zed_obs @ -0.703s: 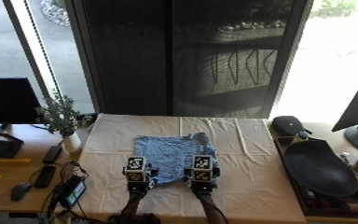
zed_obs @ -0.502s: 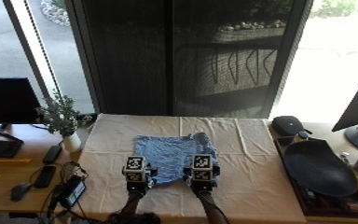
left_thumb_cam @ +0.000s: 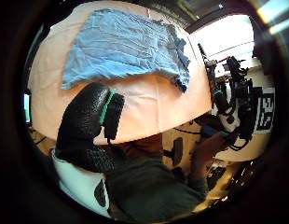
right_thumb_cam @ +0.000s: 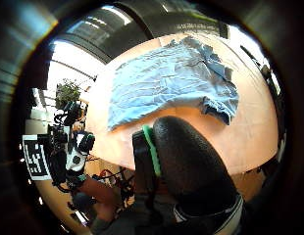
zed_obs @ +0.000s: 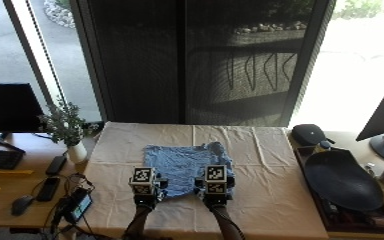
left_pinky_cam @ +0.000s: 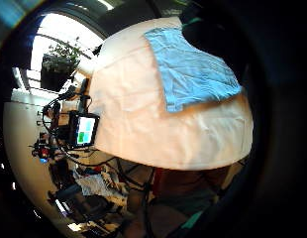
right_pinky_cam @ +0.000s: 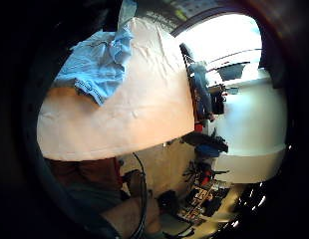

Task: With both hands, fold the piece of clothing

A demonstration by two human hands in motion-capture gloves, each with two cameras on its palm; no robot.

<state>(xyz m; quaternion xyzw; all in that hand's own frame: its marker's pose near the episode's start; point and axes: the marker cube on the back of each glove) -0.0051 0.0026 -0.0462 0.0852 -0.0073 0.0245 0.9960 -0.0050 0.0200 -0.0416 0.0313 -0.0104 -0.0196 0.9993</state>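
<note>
Centre of the outside view: blue garment (zed_obs: 187, 163) lies spread and wrinkled on the cloth-covered surface (zed_obs: 272, 195), one corner bunched toward frame right. Left hand (zed_obs: 145, 186) and right hand (zed_obs: 214, 184) sit at its near hem; whether the fingers hold cloth, cannot tell. Judgement: thin, soft, light fabric, limp once lifted, will drag rather than slide. Best pinched at the two near corners, hands well apart

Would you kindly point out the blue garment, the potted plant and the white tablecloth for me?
blue garment (zed_obs: 182, 162), outside view, middle of the cloth.
potted plant (zed_obs: 64, 125), outside view, its leaves.
white tablecloth (zed_obs: 272, 165), outside view, bare part beside the garment.
</note>
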